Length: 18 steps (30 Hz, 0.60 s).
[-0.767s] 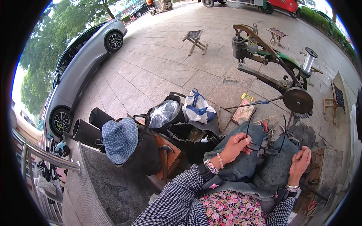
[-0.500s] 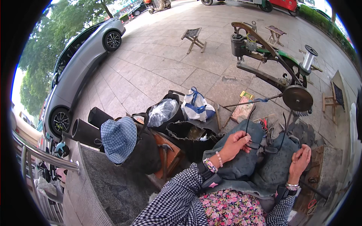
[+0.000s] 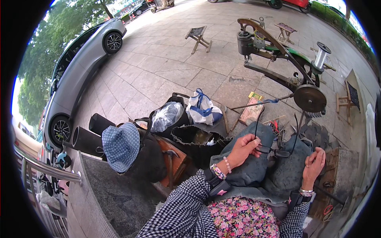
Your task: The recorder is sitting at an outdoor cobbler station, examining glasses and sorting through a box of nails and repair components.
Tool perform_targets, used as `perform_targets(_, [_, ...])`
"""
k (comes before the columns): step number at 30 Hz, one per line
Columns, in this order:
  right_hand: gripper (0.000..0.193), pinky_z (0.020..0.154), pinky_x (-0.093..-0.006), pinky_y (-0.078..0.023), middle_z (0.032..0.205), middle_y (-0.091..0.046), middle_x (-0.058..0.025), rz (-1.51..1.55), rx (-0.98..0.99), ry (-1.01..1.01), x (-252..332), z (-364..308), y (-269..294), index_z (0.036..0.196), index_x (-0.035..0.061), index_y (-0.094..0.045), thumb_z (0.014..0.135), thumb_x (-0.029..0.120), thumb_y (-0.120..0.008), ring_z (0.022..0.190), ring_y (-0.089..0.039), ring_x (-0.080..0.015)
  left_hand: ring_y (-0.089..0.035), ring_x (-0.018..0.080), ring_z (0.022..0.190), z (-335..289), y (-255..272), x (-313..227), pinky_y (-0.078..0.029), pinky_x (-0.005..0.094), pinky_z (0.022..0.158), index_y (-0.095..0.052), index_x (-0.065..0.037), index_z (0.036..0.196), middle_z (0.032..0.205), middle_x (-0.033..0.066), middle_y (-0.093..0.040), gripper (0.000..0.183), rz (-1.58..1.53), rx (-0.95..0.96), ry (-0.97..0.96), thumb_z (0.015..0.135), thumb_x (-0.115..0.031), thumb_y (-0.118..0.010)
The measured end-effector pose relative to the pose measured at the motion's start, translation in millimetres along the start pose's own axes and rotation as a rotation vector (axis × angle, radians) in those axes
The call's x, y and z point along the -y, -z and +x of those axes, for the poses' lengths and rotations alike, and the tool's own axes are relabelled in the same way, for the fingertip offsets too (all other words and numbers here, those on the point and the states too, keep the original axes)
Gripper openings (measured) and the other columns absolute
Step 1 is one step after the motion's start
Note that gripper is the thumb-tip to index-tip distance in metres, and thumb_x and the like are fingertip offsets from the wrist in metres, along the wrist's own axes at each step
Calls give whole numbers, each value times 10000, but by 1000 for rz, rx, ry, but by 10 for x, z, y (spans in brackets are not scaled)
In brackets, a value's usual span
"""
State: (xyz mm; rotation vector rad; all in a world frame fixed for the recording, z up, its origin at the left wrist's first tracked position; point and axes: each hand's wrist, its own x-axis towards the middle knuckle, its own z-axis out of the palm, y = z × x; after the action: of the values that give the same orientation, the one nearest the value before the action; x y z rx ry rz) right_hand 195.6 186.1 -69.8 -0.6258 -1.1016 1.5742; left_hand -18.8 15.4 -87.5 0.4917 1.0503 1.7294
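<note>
My left hand (image 3: 239, 152) pinches a pair of dark-framed eyeglasses (image 3: 282, 153) by one side of the frame, above my lap. Both temple arms of the glasses are unfolded and point away from me. To the right of them, apart from the glasses, is my right hand (image 3: 313, 168), its fingers curled in toward the thumb. Whether something small sits in those fingers cannot be made out. A worn blue-grey apron (image 3: 248, 174) covers my knees beneath both hands.
A hand-cranked sewing machine (image 3: 274, 51) with a thread spool stands at the far right. On the left are a blue patterned hat (image 3: 122, 146), a hammer (image 3: 170, 162) on a wooden box, and a white-and-blue bag (image 3: 203, 109). A folding stool (image 3: 198, 38) stands farther off.
The glasses have tilted slightly in my left hand, so a lens shows more. My right hand keeps nearly the same pose. The whole view has shifted a little.
</note>
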Motion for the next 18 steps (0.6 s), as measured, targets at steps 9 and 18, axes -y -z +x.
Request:
perform_targets(9, [218,356,-188,-216,521,-360,26,-7,19,2,-11,11,8,904,44,-527,908,222,-400,388,-233,-34,-551,107,650,-8,-6,-11,-491,249,561,-524,-18,864,787,38,-545,156,7,-9,-6,860,-171,-494])
perform_targets(18, [220,353,-180,-218,530,-373,17,-4,17,-5,-1,12,7,898,34,-517,906,223,-406,396,-250,-30,-549,105,650,-4,-3,-2,-491,252,561,-524,-17,865,791,41,-551,150,4,-9,-11,859,-164,-494])
